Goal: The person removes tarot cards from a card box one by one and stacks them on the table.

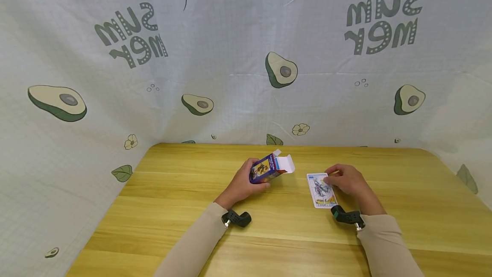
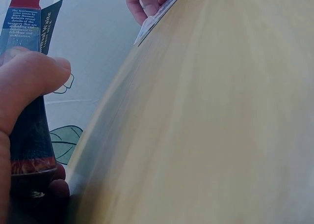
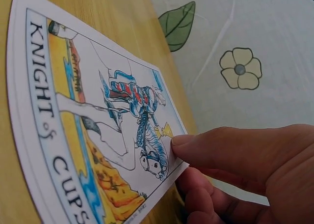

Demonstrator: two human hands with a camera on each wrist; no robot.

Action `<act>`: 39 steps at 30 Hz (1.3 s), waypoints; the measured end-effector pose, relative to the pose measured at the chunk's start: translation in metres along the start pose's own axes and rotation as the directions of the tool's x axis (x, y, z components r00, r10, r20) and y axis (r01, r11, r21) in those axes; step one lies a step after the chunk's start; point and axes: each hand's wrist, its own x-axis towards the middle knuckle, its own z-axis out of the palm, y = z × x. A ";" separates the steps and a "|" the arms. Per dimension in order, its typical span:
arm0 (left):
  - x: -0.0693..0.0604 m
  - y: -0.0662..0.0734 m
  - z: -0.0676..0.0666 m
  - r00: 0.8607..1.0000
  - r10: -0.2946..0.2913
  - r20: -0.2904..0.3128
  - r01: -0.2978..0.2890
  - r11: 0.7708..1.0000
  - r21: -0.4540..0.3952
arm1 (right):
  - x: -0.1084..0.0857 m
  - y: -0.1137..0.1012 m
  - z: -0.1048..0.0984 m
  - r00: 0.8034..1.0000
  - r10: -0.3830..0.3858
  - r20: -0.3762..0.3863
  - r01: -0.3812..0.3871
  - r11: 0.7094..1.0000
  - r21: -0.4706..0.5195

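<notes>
My left hand (image 1: 246,183) grips a dark blue tarot card box (image 1: 263,170), tilted above the table, its white flaps open toward the right. In the left wrist view the thumb lies across the narrow printed side of the box (image 2: 30,121). To the right, my right hand (image 1: 347,179) pinches the edge of a tarot card (image 1: 321,191), face up. The right wrist view shows the thumb on top of the Knight of Cups card (image 3: 113,106) and curled fingers at its edge. Whether more cards lie beneath it, I cannot tell.
Both hands work over a light wooden table (image 1: 169,225). Behind it and at the sides hangs a white cloth (image 1: 230,54) printed with avocados, leaves and mirrored lettering. Each wrist carries a small black camera (image 1: 236,218).
</notes>
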 end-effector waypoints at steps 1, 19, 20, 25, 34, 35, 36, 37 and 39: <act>0.000 0.000 0.000 1.000 -0.001 0.000 0.001 1.000 -0.001 | 0.000 0.000 0.000 1.000 -0.001 -0.002 0.001 1.000 -0.004; 0.013 -0.042 0.009 1.000 -0.010 -0.008 0.010 1.000 0.013 | 0.000 -0.006 0.005 0.999 0.015 -0.032 -0.017 0.999 -0.045; 0.013 -0.042 0.009 1.000 -0.011 -0.008 0.011 1.000 0.014 | 0.000 -0.006 0.005 0.999 0.014 -0.032 -0.016 0.999 -0.046; 0.013 -0.042 0.009 1.000 -0.006 -0.008 0.006 1.000 0.015 | 0.000 -0.006 0.006 1.000 0.012 -0.028 -0.013 0.999 -0.049; 0.012 -0.043 0.009 1.000 -0.010 -0.005 0.010 1.000 0.011 | -0.002 -0.006 0.006 0.999 0.019 -0.029 -0.021 0.998 -0.053; 0.012 -0.043 0.009 1.000 -0.013 -0.005 0.013 1.000 0.009 | -0.002 -0.006 0.006 0.999 0.019 -0.029 -0.021 0.998 -0.052; 0.012 -0.043 0.009 1.000 -0.012 -0.004 0.012 1.000 0.007 | -0.002 -0.006 0.006 0.999 0.019 -0.030 -0.020 0.998 -0.052; 0.012 -0.043 0.009 1.000 -0.013 -0.004 0.013 1.000 0.007 | -0.002 -0.006 0.006 0.999 0.017 -0.031 -0.019 0.999 -0.051; 0.012 -0.044 0.009 1.000 -0.013 -0.004 0.013 1.000 0.009 | -0.002 -0.005 0.006 0.999 0.016 -0.033 -0.017 0.999 -0.049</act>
